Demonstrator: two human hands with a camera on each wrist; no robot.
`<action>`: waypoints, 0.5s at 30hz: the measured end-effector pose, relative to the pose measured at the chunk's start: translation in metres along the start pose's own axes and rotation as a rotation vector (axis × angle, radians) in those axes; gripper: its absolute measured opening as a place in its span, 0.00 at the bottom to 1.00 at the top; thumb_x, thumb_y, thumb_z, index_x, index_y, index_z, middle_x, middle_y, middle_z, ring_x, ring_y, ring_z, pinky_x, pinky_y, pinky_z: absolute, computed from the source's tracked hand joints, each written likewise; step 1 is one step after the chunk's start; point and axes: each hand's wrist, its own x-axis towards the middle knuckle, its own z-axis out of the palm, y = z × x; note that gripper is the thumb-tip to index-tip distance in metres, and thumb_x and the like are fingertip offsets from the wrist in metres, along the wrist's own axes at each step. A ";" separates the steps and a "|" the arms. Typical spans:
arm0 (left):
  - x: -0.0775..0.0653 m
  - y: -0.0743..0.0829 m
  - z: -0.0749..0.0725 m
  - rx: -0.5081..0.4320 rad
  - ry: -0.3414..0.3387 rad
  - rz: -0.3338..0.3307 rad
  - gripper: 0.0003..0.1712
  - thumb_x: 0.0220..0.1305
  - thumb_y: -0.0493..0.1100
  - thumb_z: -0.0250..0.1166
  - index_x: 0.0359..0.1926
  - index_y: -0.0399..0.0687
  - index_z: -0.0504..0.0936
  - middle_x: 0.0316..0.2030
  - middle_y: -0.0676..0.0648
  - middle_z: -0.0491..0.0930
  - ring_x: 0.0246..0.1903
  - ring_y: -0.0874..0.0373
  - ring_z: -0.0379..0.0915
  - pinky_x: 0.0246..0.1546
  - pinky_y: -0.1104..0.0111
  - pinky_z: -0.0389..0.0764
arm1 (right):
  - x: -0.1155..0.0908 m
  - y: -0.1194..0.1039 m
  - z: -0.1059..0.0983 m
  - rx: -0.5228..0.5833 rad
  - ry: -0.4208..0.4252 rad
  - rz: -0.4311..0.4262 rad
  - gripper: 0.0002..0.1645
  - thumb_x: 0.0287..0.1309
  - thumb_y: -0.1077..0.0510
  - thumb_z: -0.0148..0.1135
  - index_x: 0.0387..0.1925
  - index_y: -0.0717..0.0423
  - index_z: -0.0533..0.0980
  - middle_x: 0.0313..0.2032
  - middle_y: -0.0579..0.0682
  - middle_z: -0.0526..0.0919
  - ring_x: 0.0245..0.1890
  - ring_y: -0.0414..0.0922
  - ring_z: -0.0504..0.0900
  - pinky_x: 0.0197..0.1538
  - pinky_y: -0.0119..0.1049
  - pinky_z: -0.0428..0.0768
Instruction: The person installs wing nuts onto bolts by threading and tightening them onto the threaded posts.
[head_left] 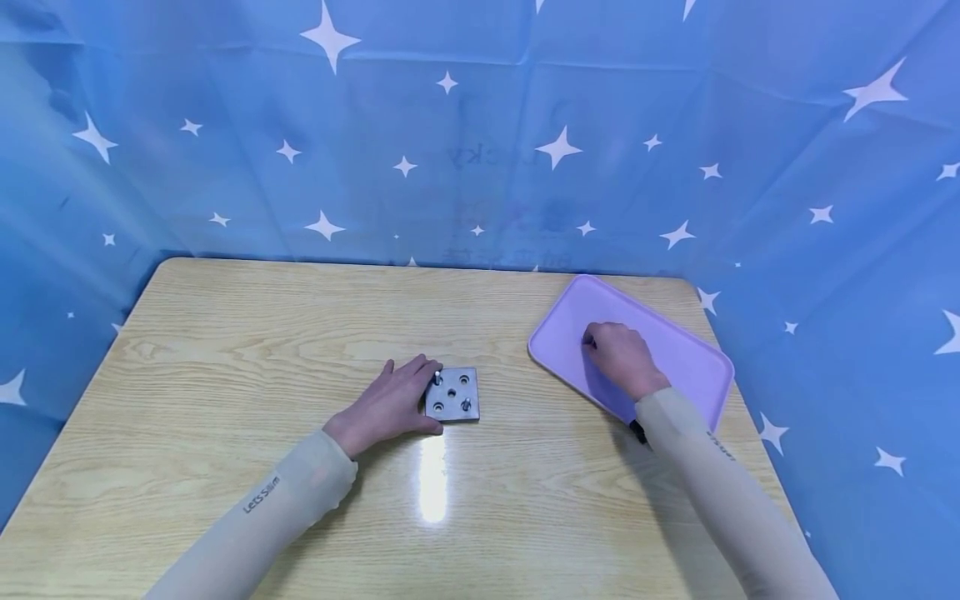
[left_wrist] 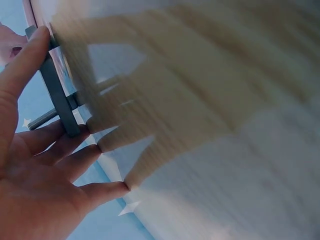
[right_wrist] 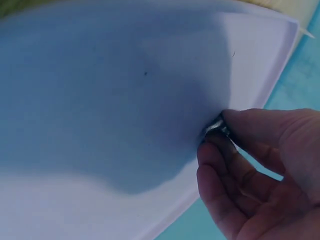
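A square grey metal plate (head_left: 452, 410) with several holes lies on the table, two bolts (head_left: 467, 404) standing up through it. My left hand (head_left: 393, 400) holds it from the left, thumb at the near edge and fingertips at the far edge. In the left wrist view the plate (left_wrist: 58, 92) rides slightly above the tabletop on the bolt heads, a threaded shank (left_wrist: 43, 119) sticking out on top. Over the purple tray, my right hand (head_left: 621, 357) pinches a small shiny metal piece (right_wrist: 217, 126) between thumb and fingers, close to the tray floor; the fingers hide most of it.
The purple tray (head_left: 693, 367) lies at an angle on the right of the wooden table (head_left: 247, 333), near its back right corner. Behind and beside the table hangs a blue curtain (head_left: 495, 167) with white stars. A bright light reflection (head_left: 432, 479) shows on the tabletop.
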 end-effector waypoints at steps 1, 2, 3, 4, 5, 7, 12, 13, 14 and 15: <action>0.000 0.000 0.000 0.000 0.000 0.001 0.58 0.49 0.59 0.83 0.72 0.35 0.68 0.67 0.35 0.72 0.68 0.42 0.68 0.70 0.33 0.58 | 0.000 0.000 0.000 -0.005 0.001 -0.001 0.08 0.65 0.69 0.61 0.41 0.67 0.85 0.40 0.63 0.88 0.44 0.61 0.86 0.47 0.57 0.83; 0.000 0.001 0.000 0.002 0.000 0.003 0.57 0.49 0.59 0.83 0.72 0.35 0.68 0.65 0.36 0.73 0.66 0.43 0.70 0.69 0.33 0.58 | -0.001 0.000 0.000 -0.006 0.000 0.001 0.08 0.65 0.69 0.60 0.41 0.67 0.84 0.40 0.63 0.88 0.44 0.62 0.86 0.47 0.57 0.83; 0.001 0.001 0.000 0.002 0.001 0.005 0.57 0.49 0.59 0.83 0.72 0.35 0.68 0.64 0.37 0.74 0.64 0.44 0.71 0.69 0.32 0.59 | -0.002 -0.001 0.000 -0.007 -0.001 0.002 0.09 0.66 0.69 0.59 0.42 0.68 0.84 0.40 0.64 0.87 0.44 0.62 0.86 0.47 0.57 0.83; 0.001 0.001 0.000 0.001 0.000 0.006 0.57 0.49 0.59 0.83 0.72 0.35 0.68 0.63 0.38 0.74 0.63 0.45 0.72 0.69 0.32 0.59 | -0.003 -0.001 0.000 -0.005 -0.004 0.003 0.10 0.66 0.70 0.58 0.44 0.69 0.83 0.41 0.65 0.87 0.44 0.62 0.86 0.47 0.57 0.83; 0.001 0.001 0.000 0.002 -0.002 0.006 0.57 0.49 0.59 0.83 0.72 0.35 0.68 0.62 0.38 0.74 0.62 0.45 0.72 0.69 0.33 0.59 | -0.005 -0.002 0.000 -0.007 -0.008 0.001 0.11 0.67 0.69 0.57 0.46 0.70 0.83 0.42 0.65 0.87 0.44 0.62 0.86 0.47 0.57 0.83; 0.001 0.002 -0.001 -0.001 -0.003 0.007 0.57 0.48 0.59 0.83 0.72 0.35 0.68 0.60 0.39 0.75 0.61 0.46 0.73 0.69 0.32 0.60 | -0.008 -0.003 -0.001 -0.009 -0.016 -0.006 0.13 0.69 0.69 0.56 0.49 0.71 0.82 0.42 0.67 0.86 0.45 0.63 0.85 0.47 0.57 0.83; 0.001 0.002 -0.001 -0.002 -0.007 -0.002 0.58 0.49 0.59 0.83 0.72 0.34 0.68 0.62 0.38 0.74 0.62 0.45 0.72 0.69 0.33 0.59 | -0.018 -0.008 -0.005 -0.003 -0.023 -0.042 0.14 0.72 0.69 0.54 0.52 0.72 0.80 0.42 0.67 0.84 0.44 0.62 0.83 0.46 0.57 0.83; 0.002 0.002 -0.001 -0.002 -0.009 -0.005 0.58 0.49 0.59 0.83 0.72 0.34 0.68 0.63 0.38 0.74 0.63 0.45 0.72 0.69 0.33 0.59 | -0.021 -0.009 -0.005 0.001 -0.018 -0.049 0.14 0.72 0.69 0.54 0.53 0.72 0.80 0.42 0.67 0.84 0.44 0.62 0.83 0.46 0.56 0.83; 0.002 0.002 -0.001 -0.001 -0.010 -0.006 0.58 0.49 0.59 0.83 0.73 0.34 0.68 0.64 0.37 0.73 0.64 0.44 0.71 0.69 0.33 0.59 | -0.023 -0.010 -0.006 0.005 -0.010 -0.059 0.14 0.72 0.70 0.54 0.52 0.72 0.80 0.41 0.67 0.83 0.44 0.62 0.83 0.46 0.56 0.83; 0.002 0.002 -0.001 -0.001 -0.011 -0.006 0.58 0.49 0.59 0.83 0.73 0.34 0.67 0.64 0.37 0.73 0.65 0.44 0.71 0.70 0.33 0.59 | -0.025 -0.011 -0.006 0.012 0.000 -0.068 0.14 0.71 0.70 0.54 0.52 0.72 0.80 0.42 0.67 0.83 0.44 0.61 0.83 0.46 0.56 0.83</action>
